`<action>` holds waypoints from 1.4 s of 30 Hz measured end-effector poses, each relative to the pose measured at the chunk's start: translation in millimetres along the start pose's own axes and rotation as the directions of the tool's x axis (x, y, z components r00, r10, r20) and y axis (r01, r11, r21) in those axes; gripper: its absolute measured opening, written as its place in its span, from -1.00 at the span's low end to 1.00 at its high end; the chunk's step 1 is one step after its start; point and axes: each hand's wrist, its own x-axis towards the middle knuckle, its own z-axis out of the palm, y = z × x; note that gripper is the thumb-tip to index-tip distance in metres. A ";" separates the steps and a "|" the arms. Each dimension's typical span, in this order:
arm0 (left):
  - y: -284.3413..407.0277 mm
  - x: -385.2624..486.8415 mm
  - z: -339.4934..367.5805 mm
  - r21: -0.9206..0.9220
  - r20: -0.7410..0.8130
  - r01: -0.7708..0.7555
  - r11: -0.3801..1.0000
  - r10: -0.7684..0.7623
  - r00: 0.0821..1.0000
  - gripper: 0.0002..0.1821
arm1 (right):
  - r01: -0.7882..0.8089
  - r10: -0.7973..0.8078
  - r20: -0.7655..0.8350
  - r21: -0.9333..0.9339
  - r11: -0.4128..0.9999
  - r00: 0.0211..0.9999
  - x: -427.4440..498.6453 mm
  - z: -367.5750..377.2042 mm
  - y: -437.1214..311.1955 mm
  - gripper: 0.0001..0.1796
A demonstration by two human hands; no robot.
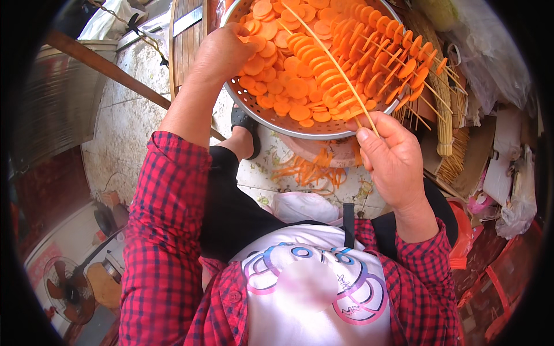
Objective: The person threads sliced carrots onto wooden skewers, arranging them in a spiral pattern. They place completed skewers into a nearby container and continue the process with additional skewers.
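Note:
A perforated metal colander (281, 127) holds many loose carrot slices (297, 88). At its left side my left hand (229, 49) pinches carrot slices between thumb and fingers. Over the right rim, my right hand (391, 151) grips a thin wooden skewer (331, 56) that slants up and left across the colander, with no slices on its visible length. Beneath it lies a skewer threaded with carrot slices (322, 67); its lower end reaches my right fingers, and whether they hold it too I cannot tell. Several more loaded skewers (385, 52) are heaped at the right, their bare ends past the rim.
Carrot peelings (314, 171) lie on the tiled floor below the colander. A bundle of thin sticks (445, 138) and plastic bags (517, 194) are at the right. To the left are a slatted wooden surface (181, 47), a wooden pole (108, 69) and a fan (69, 289).

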 end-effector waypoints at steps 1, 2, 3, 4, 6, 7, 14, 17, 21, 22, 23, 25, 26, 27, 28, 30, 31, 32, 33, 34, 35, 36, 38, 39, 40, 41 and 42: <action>0.7 0.5 3.6 0.050 -0.026 -0.017 0.999 0.018 0.999 -0.55 | 0.012 -0.012 0.000 -0.001 1.000 1.000 0.1 0.6 0.7 -0.71; 1.6 0.8 7.7 0.100 -0.051 -0.033 0.994 0.038 0.998 -0.55 | 0.021 -0.021 0.004 -0.007 1.000 1.000 0.1 0.4 1.0 -0.71; 3.1 0.8 9.4 0.150 -0.074 -0.047 0.987 0.059 0.996 -0.55 | 0.021 -0.021 0.008 -0.010 1.000 1.000 0.0 -0.2 0.7 -0.72; 3.3 1.2 8.9 0.134 -0.040 -0.035 0.990 0.041 0.998 -0.57 | 0.021 -0.021 0.012 -0.013 1.000 1.000 -0.1 -0.8 0.4 -0.73; 5.2 2.4 5.4 0.102 0.030 -0.011 0.995 0.008 1.000 -0.60 | 0.004 -0.003 0.018 -0.013 1.000 1.000 -0.8 -2.3 -2.3 -0.74; 6.2 1.6 2.4 0.083 0.089 -0.031 0.996 0.023 0.996 -0.63 | -0.007 0.007 0.020 -0.013 1.000 1.000 -1.2 -3.0 -3.1 -0.75; 18.6 -5.3 -14.2 -0.005 0.398 -0.001 1.000 0.003 0.917 -0.76 | 0.013 -0.013 0.012 -0.028 1.000 1.000 -1.5 -3.1 -1.2 -0.75; -0.4 5.7 -5.2 -0.062 0.233 0.026 0.998 -0.011 0.972 -0.73 | 0.004 -0.004 0.015 -0.041 0.999 1.000 -2.5 -3.2 -1.9 -0.76; 5.9 0.7 4.8 -0.073 0.046 -0.035 0.997 0.038 0.998 -0.67 | 0.045 -0.044 0.005 -0.037 0.998 0.999 -0.9 -1.8 3.3 -0.73; 11.7 -4.5 7.5 0.014 -0.011 -0.101 0.995 0.101 0.995 -0.62 | 0.053 -0.053 0.005 -0.033 0.998 0.999 -0.3 -1.4 4.7 -0.73; 13.5 -3.9 8.0 0.003 0.044 -0.099 0.995 0.099 0.994 -0.62 | 0.053 -0.053 0.010 -0.028 0.998 0.999 0.0 -1.6 5.1 -0.73; 17.8 -3.0 5.6 -0.016 0.154 -0.093 0.996 0.095 0.984 -0.62 | 0.057 -0.057 0.013 -0.024 0.998 0.998 0.3 -1.9 5.5 -0.73; 19.9 -3.9 3.5 -0.080 0.251 -0.049 0.996 0.068 0.965 -0.69 | 0.061 -0.060 0.011 -0.028 0.998 0.998 0.4 -1.8 5.4 -0.73; 21.1 -5.1 2.2 -0.107 0.282 -0.027 0.994 0.056 0.958 -0.72 | 0.056 -0.055 0.010 -0.035 0.998 0.998 0.4 -1.8 4.5 -0.74; 21.7 -5.9 1.3 -0.134 0.312 -0.004 0.991 0.046 0.949 -0.75 | 0.051 -0.050 0.010 -0.043 0.998 0.999 0.5 -1.7 3.6 -0.74; 21.0 -4.1 -1.7 -0.224 0.300 0.060 0.973 0.010 0.954 -0.80 | 0.031 -0.030 0.008 -0.058 0.998 1.000 0.3 -2.4 -0.4 -0.75; 18.3 -1.0 -4.7 -0.289 0.258 0.096 0.953 -0.019 0.966 -0.82 | 0.024 -0.024 0.007 -0.061 0.998 1.000 0.0 -2.7 -1.1 -0.75; 15.5 1.9 -7.6 -0.354 0.217 0.128 0.927 -0.052 0.975 -0.83 | 0.024 -0.024 0.006 -0.052 0.998 1.000 -0.3 -2.8 -0.9 -0.75; 13.1 3.7 -10.8 -0.412 0.173 0.123 0.903 -0.055 0.983 -0.82 | 0.025 -0.025 0.005 -0.042 0.999 1.000 -0.4 -2.7 -0.9 -0.75; 10.7 5.3 -13.9 -0.468 0.128 0.114 0.876 -0.060 0.990 -0.81 | 0.026 -0.026 0.003 -0.033 0.999 1.000 -0.6 -2.6 -0.8 -0.75; 7.7 7.3 -16.4 -0.522 0.084 0.101 0.847 -0.067 0.994 -0.80 | 0.028 -0.028 -0.001 -0.023 0.999 1.000 -0.6 -2.5 -0.6 -0.74; 5.2 8.9 -18.6 -0.562 0.055 0.083 0.823 -0.063 0.997 -0.77 | 0.027 -0.027 -0.003 -0.024 0.999 1.000 -0.1 -2.4 -0.7 -0.74; 2.4 9.6 -21.6 -0.545 0.010 0.073 0.835 -0.081 0.997 -0.78 | 0.023 -0.023 -0.010 -0.035 0.999 1.000 0.7 -2.9 -0.5 -0.74; 3.1 9.5 -24.0 -0.538 -0.012 0.068 0.840 -0.088 0.996 -0.78 | 0.021 -0.022 -0.013 -0.044 0.999 1.000 0.8 -3.0 -1.2 -0.74; 1.7 11.3 -24.7 -0.518 -0.014 0.065 0.853 -0.085 0.996 -0.78 | 0.020 -0.021 -0.016 -0.051 0.998 1.000 0.9 -3.1 -1.8 -0.74; -0.8 14.0 -24.5 -0.497 -0.016 0.062 0.866 -0.081 0.997 -0.78 | 0.022 -0.023 -0.017 -0.054 0.998 1.000 1.1 -2.9 -2.5 -0.73; -2.4 15.1 -24.8 -0.475 -0.020 0.059 0.878 -0.078 0.997 -0.78 | 0.016 -0.017 -0.016 -0.048 0.999 1.000 1.6 -3.1 -2.3 -0.73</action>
